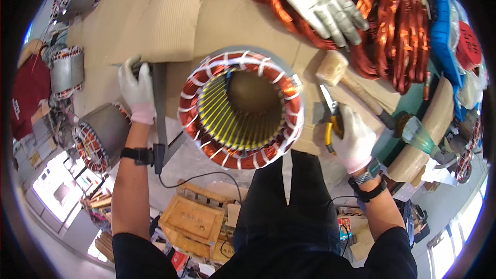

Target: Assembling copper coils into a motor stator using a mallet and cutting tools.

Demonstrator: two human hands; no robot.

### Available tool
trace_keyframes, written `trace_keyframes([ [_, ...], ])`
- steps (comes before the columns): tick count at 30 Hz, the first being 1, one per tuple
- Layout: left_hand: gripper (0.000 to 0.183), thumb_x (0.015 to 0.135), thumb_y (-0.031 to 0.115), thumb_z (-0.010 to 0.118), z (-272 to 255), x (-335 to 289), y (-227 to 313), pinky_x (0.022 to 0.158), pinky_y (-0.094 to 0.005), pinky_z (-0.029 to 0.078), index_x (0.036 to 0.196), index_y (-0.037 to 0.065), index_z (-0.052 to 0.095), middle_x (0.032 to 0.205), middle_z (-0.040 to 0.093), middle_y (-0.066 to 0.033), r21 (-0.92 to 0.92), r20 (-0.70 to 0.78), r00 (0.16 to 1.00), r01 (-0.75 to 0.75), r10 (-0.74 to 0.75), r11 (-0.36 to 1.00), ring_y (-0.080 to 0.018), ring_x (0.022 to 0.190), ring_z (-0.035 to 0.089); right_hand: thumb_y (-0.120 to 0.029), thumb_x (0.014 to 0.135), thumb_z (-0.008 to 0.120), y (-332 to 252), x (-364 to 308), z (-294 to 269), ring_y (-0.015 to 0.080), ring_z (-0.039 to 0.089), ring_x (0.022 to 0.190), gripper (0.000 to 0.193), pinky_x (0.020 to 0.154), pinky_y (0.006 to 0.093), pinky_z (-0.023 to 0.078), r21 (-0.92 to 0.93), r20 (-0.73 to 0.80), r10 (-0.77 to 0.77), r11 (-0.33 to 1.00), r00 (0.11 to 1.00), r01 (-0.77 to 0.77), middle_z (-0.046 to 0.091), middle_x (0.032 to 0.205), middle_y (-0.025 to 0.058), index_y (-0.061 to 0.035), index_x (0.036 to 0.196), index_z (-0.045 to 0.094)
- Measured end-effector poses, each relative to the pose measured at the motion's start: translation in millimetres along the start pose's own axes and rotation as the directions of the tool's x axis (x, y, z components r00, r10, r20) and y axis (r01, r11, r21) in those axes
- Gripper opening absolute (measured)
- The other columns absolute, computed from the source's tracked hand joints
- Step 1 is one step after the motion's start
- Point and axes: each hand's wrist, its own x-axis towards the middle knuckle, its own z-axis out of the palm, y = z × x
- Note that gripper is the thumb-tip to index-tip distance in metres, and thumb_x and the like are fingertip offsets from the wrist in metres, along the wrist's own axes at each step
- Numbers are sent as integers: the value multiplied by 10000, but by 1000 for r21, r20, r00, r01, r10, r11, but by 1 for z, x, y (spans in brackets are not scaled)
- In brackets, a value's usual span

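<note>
copper wire coils [398,31] | wooden mallet [343,77] | spare stators [98,134] | wooden pallet [194,222]

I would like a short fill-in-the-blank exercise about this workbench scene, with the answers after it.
1. The right hand holds pliers with ____ handles.
2. The motor stator has copper windings tied with ____ lacing.
3. The left hand rests on the edge of the ____ sheet.
4. Another person's gloved hand lies on the loose ____ coils.

Answers: yellow; white; cardboard; copper
</note>
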Motion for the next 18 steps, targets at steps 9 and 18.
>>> trace_keyframes([
  [9, 261, 948, 136, 631, 2, 1, 4, 913, -365, 517, 1162, -14, 652, 1101, 649, -150, -21, -6, 1000, 7, -8, 1000, -246, 991, 644, -112, 733, 789, 4, -2, 5, 336, 685, 781, 530, 671, 399, 554, 39, -75, -31, 999, 997, 34, 669, 950, 132, -86, 1235, 623],
  [18, 268, 915, 102, 636, 4, 6, 1, 856, -344, 541, 1156, -15, 658, 1098, 608, -133, -68, 5, 1000, 6, -6, 998, -207, 918, 651, -100, 737, 795, 9, -13, 17, 330, 692, 798, 545, 690, 389, 556, 42, -197, -43, 998, 980, 52, 683, 984, 137, -83, 1257, 633],
])
